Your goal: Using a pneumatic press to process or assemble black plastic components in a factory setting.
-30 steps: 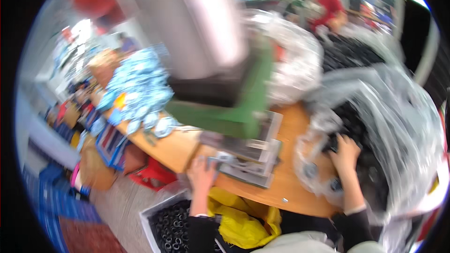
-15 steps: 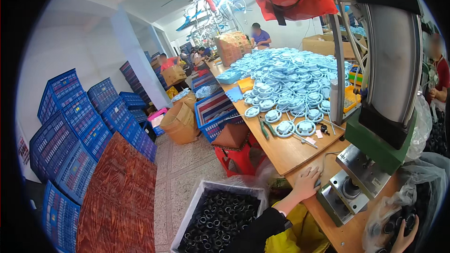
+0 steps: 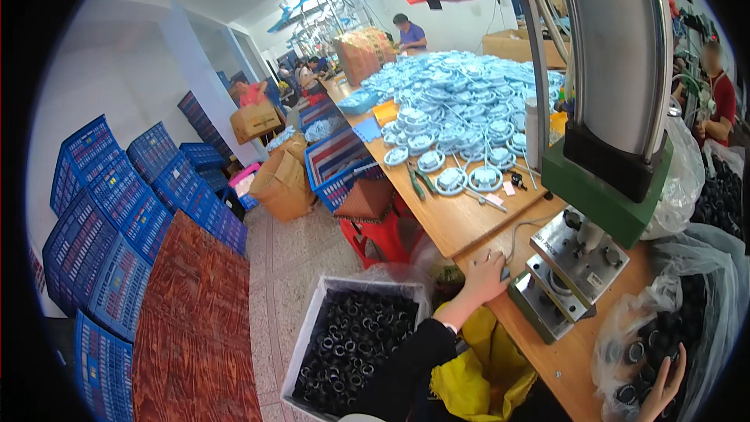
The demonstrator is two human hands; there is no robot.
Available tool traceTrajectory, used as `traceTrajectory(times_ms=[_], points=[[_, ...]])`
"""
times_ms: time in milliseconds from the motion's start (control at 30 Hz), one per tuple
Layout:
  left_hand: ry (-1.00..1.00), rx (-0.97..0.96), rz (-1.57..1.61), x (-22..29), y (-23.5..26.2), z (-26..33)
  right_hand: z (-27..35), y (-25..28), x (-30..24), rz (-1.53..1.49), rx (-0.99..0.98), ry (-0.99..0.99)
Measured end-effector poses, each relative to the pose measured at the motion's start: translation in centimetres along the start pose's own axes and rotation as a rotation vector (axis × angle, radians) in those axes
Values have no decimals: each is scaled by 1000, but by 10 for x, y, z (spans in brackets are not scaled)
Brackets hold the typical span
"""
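My left hand [image 3: 483, 276] rests palm down on the wooden bench edge [image 3: 461, 227], covering a small button box wired to the green press machine [image 3: 605, 187]. The press's metal base plate [image 3: 570, 270] sits just right of that hand. My right hand [image 3: 666, 381] reaches into a clear plastic bag of black ring parts [image 3: 664, 336] at the lower right; its fingers are partly hidden, so whether it holds a part is unclear.
A white box of black rings [image 3: 351, 344] stands on the floor below the bench. A heap of pale blue round parts [image 3: 461, 109] covers the bench beyond. Blue crates [image 3: 117, 211], a red stool [image 3: 375, 230], cardboard boxes and other workers are nearby.
The view swung left from the bench to the room and then steadied. My left hand stays on the bench edge near the press; my right hand remains in the bag.
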State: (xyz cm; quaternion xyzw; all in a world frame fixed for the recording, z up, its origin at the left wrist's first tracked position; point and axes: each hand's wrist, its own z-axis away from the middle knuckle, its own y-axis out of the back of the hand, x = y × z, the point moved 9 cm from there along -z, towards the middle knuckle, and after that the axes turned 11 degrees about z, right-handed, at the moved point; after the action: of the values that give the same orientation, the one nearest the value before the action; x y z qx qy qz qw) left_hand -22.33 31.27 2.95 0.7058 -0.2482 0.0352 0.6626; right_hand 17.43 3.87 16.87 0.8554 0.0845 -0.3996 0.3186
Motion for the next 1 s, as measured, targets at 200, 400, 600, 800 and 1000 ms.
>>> traceTrajectory(times_ms=[200, 400, 600, 800, 1000], points=[[-5, 103, 125, 4, 1, -12, 18, -15, 76, -386, -110, -117], [-470, 483, 660, 70, 83, 27, 28, -36, 11, -513, -201, -207], [-389, 275, 1109, 183, 95, 1, 34, -78, -39, -588, -390, -122], [-375, 594, 899, 168, 104, 10, 41, -136, -86, -683, -469, -78], [-62, 860, 1106, 73, 79, 73, 31, -166, -124, -367, -372, 199]])
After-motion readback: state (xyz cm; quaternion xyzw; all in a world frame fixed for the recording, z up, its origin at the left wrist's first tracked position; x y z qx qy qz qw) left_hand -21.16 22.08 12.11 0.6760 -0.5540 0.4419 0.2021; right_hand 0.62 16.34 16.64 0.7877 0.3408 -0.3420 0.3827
